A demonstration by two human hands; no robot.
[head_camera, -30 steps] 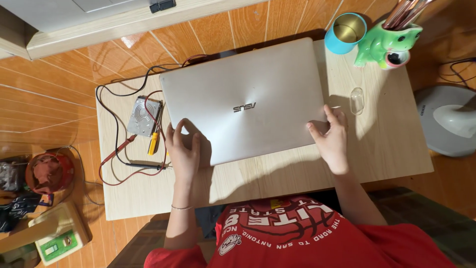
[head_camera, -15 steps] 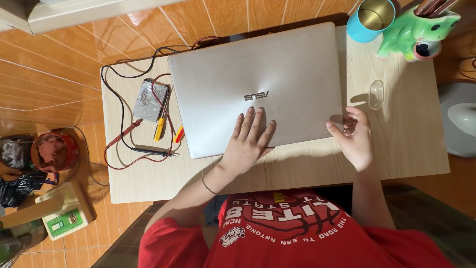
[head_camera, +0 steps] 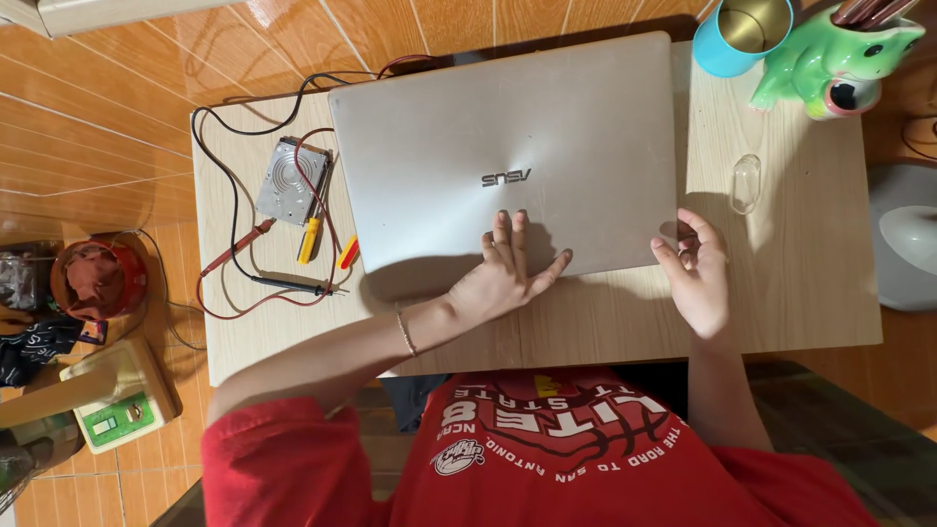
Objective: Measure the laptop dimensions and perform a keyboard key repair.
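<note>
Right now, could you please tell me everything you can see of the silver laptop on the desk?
The laptop is a slim, matte silver, metal-looking machine, closed, lying flat with its lid up on the light wooden desk. A small logo sits near the lid's middle. The left hand rests spread on its near edge; the right hand touches its near right corner. A black cable runs by its far left corner.

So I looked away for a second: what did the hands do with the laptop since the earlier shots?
The left hand slid from the near left corner of the closed silver laptop toward the middle of its front edge and now lies flat on the lid. The right hand stayed at the near right corner. The laptop stays shut; the hard drive, probe leads and blue cup are unmoved.
</note>
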